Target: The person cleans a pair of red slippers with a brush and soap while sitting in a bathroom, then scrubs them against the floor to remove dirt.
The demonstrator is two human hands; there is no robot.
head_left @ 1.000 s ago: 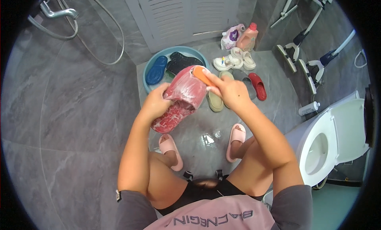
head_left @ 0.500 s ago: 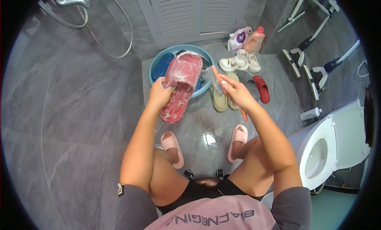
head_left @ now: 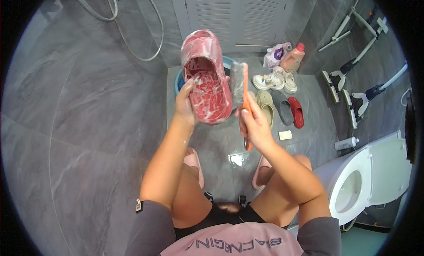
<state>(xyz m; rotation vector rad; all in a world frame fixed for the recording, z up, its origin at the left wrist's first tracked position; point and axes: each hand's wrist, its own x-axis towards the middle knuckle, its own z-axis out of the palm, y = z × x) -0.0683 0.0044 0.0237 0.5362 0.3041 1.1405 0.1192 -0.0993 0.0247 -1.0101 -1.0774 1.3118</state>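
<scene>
A red slipper (head_left: 209, 97), streaked with white suds, is held up by my left hand (head_left: 185, 105), which grips its left side. Its toe end points away from me, and its foot opening and sudsy insole face me. My right hand (head_left: 256, 126) is closed round the handle of an orange scrubbing brush (head_left: 246, 88). The brush stands nearly upright just right of the slipper, pale bristles towards it; I cannot tell whether they touch. Behind the slipper, the light blue basin (head_left: 178, 81) is mostly hidden.
Cream clogs (head_left: 266, 103), a grey shoe (head_left: 282, 108), a red shoe (head_left: 297, 112) and white clogs (head_left: 269, 81) stand right of the basin. A soap bar (head_left: 285, 135) lies nearer me. Beyond are a pink bottle (head_left: 293, 58) and mops (head_left: 340, 79); a toilet (head_left: 349, 190) is at right.
My left hand has raised the slipper and turned it so its insole faces me more. The brush has swung more upright beside it. The soap bar has come into sight.
</scene>
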